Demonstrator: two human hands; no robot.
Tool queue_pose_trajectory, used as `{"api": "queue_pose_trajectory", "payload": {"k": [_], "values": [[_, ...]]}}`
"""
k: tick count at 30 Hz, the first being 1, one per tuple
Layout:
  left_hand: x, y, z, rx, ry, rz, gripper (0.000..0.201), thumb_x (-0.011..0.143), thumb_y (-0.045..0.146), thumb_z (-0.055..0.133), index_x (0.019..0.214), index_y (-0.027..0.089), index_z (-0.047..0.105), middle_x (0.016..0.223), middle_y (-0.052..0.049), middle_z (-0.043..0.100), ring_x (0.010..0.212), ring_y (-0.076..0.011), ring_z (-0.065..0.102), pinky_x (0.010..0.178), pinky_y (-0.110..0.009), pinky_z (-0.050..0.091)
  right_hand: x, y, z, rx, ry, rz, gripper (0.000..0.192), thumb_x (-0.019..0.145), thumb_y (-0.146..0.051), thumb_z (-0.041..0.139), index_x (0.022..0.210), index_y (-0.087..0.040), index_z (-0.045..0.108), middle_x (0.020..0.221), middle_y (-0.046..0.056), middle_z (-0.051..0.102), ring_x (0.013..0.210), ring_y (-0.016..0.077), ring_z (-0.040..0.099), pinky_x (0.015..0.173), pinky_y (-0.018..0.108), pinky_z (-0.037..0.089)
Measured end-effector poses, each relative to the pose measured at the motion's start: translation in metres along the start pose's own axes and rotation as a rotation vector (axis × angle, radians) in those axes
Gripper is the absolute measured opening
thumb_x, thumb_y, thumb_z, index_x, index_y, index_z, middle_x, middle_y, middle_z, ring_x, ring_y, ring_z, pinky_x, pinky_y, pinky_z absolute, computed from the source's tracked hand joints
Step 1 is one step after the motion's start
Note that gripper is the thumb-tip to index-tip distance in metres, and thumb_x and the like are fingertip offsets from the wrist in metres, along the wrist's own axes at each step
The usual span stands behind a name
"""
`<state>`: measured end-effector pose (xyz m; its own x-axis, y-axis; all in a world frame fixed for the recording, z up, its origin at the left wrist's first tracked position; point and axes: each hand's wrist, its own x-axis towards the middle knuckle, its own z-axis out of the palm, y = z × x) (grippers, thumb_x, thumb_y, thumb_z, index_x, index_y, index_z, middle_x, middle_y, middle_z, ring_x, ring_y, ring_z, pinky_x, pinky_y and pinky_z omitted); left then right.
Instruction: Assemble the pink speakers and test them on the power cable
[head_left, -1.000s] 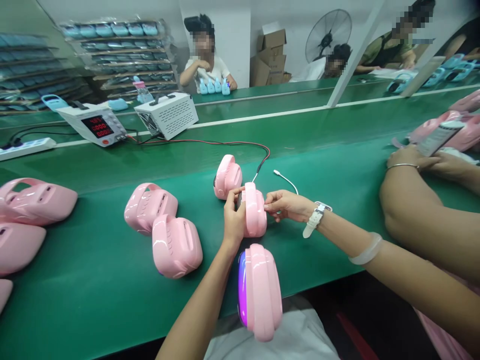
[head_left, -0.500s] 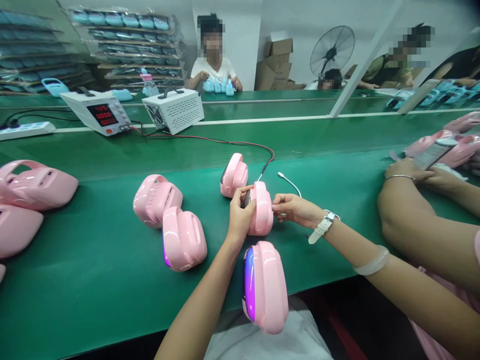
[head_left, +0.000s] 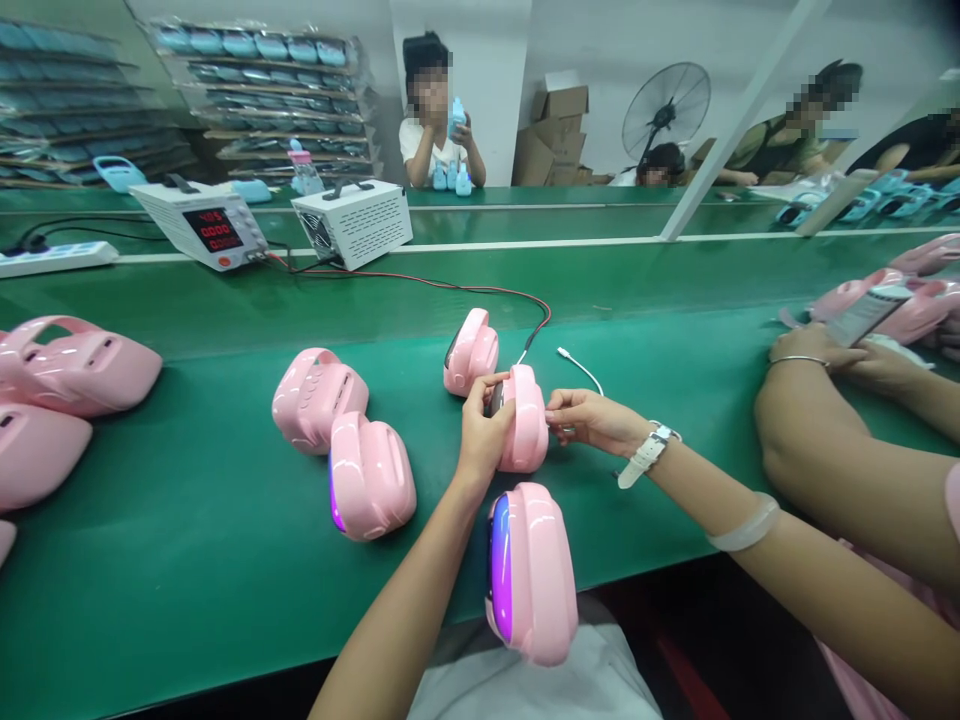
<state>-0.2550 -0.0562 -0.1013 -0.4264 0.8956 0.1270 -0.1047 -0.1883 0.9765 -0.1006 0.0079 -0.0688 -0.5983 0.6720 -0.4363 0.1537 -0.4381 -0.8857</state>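
Note:
My left hand (head_left: 481,432) is wrapped round a pink speaker-like case with a handle (head_left: 528,420), which stands on the green table in front of me. At its right side my right hand (head_left: 589,418) has thumb and fingertips pinched together against the case; whatever is between them is too small to tell. A thin white cable (head_left: 581,367) with a small plug passes behind this hand. Just beyond my left hand stands another pink case (head_left: 471,352). Nearest me, at the table edge, a third pink case (head_left: 534,575) shows a lit blue-purple front.
Two pink cases (head_left: 373,478) stand to the left, one glowing purple. More pink cases (head_left: 82,365) lie far left. A power supply (head_left: 202,225) and a white box (head_left: 356,222) sit behind, with a red-black lead (head_left: 450,285). At right, a co-worker's arms (head_left: 840,440) reach over the table.
My hands keep almost the same hold on the pink case. Across the table, a person has lifted a light-blue item towards their head.

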Motion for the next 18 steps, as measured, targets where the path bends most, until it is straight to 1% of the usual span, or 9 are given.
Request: {"api": "queue_pose_trajectory", "payload": {"k": [7, 12, 18], "values": [[0.0015, -0.0016, 0.0003, -0.013, 0.002, -0.012, 0.035, 0.067, 0.033, 0.064, 0.098, 0.016, 0.062, 0.106, -0.008, 0.067, 0.1, -0.024, 0.059, 0.091, -0.035, 0.044, 0.0015, 0.0015, -0.0007, 0.006, -0.001, -0.004, 0.053, 0.037, -0.04, 0.094, 0.062, -0.016, 0.055, 0.053, -0.004, 0.055, 0.05, 0.008, 0.049, 0.051, 0.023, 0.039], [0.0013, -0.0004, 0.0009, -0.006, 0.009, -0.015, 0.037, 0.065, 0.034, 0.065, 0.097, 0.016, 0.063, 0.103, -0.008, 0.066, 0.094, -0.0218, 0.058, 0.088, -0.033, 0.044, 0.0027, 0.0019, -0.0015, 0.008, -0.008, -0.009, 0.052, 0.039, -0.04, 0.094, 0.062, -0.016, 0.054, 0.052, -0.004, 0.055, 0.05, 0.0078, 0.049, 0.051, 0.023, 0.04], [0.0017, -0.0004, 0.0006, -0.01, 0.011, -0.02, 0.038, 0.065, 0.035, 0.066, 0.097, 0.016, 0.062, 0.102, -0.007, 0.065, 0.093, -0.021, 0.057, 0.084, -0.031, 0.044, 0.0033, 0.0016, -0.0016, 0.011, -0.016, -0.012, 0.052, 0.038, -0.038, 0.094, 0.062, -0.015, 0.054, 0.054, -0.004, 0.055, 0.05, 0.0077, 0.049, 0.051, 0.023, 0.04]]}}
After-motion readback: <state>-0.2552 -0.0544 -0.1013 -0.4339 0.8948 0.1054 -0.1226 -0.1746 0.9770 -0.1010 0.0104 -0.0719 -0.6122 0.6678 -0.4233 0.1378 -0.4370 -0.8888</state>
